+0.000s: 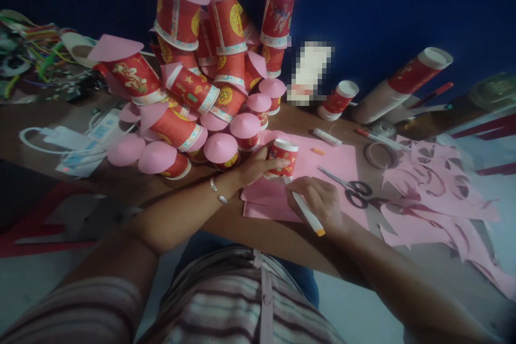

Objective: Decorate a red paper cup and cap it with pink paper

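Fingers of my left hand point(258, 165) wrap around a red patterned paper cup point(285, 157), its white end facing up. My right hand point(322, 201) grips a white marker point(307, 213) with an orange end, its other end against or very near the cup's lower edge. Beneath both hands lie pink paper sheets point(338, 158). A small orange cap point(318, 151) rests on the paper beyond the cup. Black-handled scissors point(350, 188) lie spread on the sheets, right of my right hand.
Many red cups with pink paper cones point(221, 148) are piled at the left and back. A power strip point(91, 142) with white cables sits at far left. To the right are pink paper scraps point(431, 188), a tape roll point(381, 155), a glue stick point(327, 137) and stacked cups point(399, 86).
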### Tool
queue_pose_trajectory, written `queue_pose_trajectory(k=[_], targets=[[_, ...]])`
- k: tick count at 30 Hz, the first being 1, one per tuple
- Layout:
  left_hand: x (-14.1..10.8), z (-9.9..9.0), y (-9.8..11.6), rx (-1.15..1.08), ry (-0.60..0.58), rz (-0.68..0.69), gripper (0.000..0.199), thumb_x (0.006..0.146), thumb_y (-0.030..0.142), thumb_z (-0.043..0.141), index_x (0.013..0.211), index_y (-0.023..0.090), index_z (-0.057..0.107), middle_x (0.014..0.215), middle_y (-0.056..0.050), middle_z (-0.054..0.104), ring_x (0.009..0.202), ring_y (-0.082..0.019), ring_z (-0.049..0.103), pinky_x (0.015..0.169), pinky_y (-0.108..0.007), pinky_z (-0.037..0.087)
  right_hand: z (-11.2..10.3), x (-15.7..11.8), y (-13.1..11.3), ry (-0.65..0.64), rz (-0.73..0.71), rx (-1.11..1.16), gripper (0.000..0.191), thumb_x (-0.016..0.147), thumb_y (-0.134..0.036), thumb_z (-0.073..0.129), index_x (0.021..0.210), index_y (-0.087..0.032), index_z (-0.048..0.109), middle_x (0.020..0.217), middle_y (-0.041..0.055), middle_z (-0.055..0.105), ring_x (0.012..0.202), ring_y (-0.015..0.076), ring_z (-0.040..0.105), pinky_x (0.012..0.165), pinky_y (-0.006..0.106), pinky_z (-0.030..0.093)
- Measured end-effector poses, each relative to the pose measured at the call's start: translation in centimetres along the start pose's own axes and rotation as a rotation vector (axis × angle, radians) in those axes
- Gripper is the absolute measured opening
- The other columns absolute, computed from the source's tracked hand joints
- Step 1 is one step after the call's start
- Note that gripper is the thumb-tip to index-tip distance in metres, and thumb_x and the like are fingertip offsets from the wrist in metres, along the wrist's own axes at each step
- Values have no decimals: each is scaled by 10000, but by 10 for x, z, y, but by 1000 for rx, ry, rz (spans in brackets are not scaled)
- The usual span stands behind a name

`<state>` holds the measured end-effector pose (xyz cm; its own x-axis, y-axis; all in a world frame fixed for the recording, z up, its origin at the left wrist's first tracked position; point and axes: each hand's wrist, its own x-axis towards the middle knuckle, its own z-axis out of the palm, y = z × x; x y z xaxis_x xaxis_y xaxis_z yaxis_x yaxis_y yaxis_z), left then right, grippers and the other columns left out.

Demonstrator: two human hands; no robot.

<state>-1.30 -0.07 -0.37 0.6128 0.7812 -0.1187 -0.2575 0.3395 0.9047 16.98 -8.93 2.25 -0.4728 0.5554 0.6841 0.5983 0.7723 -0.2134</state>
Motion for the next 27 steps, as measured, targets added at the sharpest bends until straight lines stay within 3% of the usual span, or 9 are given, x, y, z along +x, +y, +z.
queue_pose_trajectory(k=[27], targets=[[0, 0, 0, -43, 19, -4, 421, 774, 334, 811, 1119, 165, 639, 1036, -85, 701, 893, -191, 665, 830, -356, 536, -4, 5, -3, -3, 26, -50, 175, 895, -29, 612, 979, -177, 573, 717, 3, 661, 587, 130, 613, 548, 259, 457]])
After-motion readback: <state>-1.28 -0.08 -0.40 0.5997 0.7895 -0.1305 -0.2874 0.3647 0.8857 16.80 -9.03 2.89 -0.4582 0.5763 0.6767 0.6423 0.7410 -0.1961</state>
